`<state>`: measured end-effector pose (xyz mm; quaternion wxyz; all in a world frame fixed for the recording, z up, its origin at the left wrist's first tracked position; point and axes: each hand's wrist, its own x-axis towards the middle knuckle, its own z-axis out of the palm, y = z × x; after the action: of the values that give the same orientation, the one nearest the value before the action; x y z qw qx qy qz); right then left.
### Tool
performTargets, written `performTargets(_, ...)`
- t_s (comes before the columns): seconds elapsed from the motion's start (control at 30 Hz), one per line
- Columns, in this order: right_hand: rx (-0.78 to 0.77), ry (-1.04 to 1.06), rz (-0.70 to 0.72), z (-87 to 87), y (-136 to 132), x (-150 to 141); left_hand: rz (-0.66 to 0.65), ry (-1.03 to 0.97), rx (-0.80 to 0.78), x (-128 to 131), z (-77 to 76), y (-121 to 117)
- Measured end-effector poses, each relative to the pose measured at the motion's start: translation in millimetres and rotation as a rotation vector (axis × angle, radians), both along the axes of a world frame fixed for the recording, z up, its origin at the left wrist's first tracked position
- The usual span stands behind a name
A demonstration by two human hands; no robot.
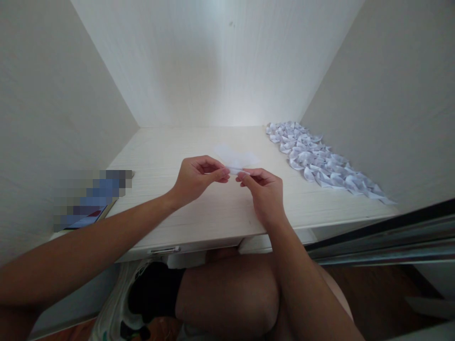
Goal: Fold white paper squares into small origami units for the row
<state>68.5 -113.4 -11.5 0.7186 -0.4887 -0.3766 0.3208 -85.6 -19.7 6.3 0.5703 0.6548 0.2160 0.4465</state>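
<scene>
Head view: I see left hand (pixel 197 180) and right hand (pixel 267 195) both pinching white paper (pixel 235 169), its long axis crosswise between them

Black sock (pixel 156 290) worn; white shoe (pixel 115 300) worn, marked with black patches; leg (pixel 227 293), forearms (pixel 110 246), left hand (pixel 195 178) and right hand (pixel 267 193) left uncovered.

Head-worn view, forward and down (quite near), over a desk (pixel 152 147)
</scene>
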Motion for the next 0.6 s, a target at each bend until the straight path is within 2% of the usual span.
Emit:
performTargets(0.33,-0.007,0.146,0.024,0.6,4.3,-5.2,0.032,-0.037,-0.109,3.6,-1.6,-4.4)
performTargets(0.6,-0.015,-0.026,-0.008,-1.5,6.2,-6.3,0.035,-0.037,-0.076,5.2,-2.5,-6.7)
